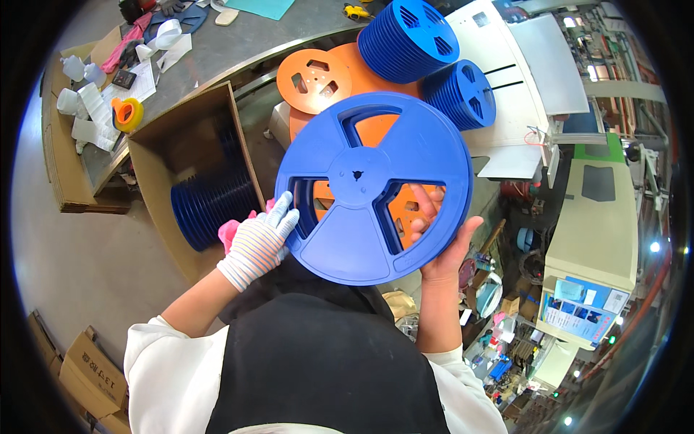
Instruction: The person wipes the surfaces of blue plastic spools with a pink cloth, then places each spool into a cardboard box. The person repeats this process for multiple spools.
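I hold a large blue plastic reel (359, 239) in front of me, its flat face toward me, with three cut-out windows and a small keyed centre hole. Its edge looks thick; whether several reels are stacked here I cannot tell. My left hand (258, 241), in a striped white glove, grips the left rim with its fingertips at a window. Something pink (228, 233) shows beside that glove. Bare, my right hand (450, 253) clasps the right rim, thumb outside and fingers seen through the right window. Behind the reel are orange discs (312, 78) with slots.
Two blue reel stacks (416, 45) (463, 95) stand beyond. At left, an open cardboard box (163, 155) contains dark blue reels (206, 206). A grey metal table (217, 45) carries tape rolls (127, 114) and papers. A pale machine (593, 224) stands at right; flattened cartons (92, 372) lie lower left.
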`<state>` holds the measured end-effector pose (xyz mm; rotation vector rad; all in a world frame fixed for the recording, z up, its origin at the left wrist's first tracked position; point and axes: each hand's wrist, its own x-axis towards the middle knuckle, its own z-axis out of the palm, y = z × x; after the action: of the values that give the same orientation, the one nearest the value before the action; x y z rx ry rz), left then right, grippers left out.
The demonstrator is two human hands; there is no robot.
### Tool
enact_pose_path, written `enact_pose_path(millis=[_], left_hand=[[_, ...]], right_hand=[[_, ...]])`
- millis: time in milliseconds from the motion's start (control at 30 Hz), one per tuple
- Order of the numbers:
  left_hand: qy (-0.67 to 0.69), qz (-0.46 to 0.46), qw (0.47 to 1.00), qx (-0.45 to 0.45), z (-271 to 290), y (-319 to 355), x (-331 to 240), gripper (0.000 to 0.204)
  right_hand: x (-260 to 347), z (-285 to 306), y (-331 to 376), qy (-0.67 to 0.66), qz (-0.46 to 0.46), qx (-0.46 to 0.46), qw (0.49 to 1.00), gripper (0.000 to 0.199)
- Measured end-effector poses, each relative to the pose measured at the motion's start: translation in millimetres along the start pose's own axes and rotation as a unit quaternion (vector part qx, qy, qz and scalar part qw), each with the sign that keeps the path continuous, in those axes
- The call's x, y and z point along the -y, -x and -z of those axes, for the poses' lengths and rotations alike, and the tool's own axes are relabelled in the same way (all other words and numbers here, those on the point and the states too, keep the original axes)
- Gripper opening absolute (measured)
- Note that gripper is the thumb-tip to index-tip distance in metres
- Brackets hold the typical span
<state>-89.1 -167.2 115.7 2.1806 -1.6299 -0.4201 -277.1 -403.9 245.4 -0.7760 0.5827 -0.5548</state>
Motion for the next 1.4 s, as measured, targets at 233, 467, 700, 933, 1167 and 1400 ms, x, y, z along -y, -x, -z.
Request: enact_pose_path(millis=[233,467,700,933,1167,1400], left_hand=[[0.690,0.134,0.711,-0.036,7.8,20.5,12.2,0.031],[0.904,0.162,0.393,0.033,5.0,46.4,36.7,0.037],[0.935,0.191,0.299,0.003,-0.5,54.0,44.6,0.040],[0.944,0.209,0.257,-0.007,8.4,58.0,46.7,0.031],[0.935,0.228,0.271,-0.012,7.5,65.8,49.7,0.030],[0.943,0.218,0.247,-0.037,-0.6,76.2,48.3,0.031]], right_hand=[[-1.4,1.8,-20.5,0.101,0.014,-0.195,0.975,0.073],[-14.0,24.6,-7.4,0.130,-0.014,-0.238,0.962,0.065],[-17.5,18.1,-8.0,0.107,-0.046,-0.230,0.966,0.060],[-22.7,17.2,-13.0,0.089,-0.048,-0.221,0.970,0.059],[-25.8,18.9,-19.8,0.081,-0.055,-0.231,0.968,0.058],[-25.2,20.3,-22.7,0.100,-0.063,-0.215,0.970,0.060]])
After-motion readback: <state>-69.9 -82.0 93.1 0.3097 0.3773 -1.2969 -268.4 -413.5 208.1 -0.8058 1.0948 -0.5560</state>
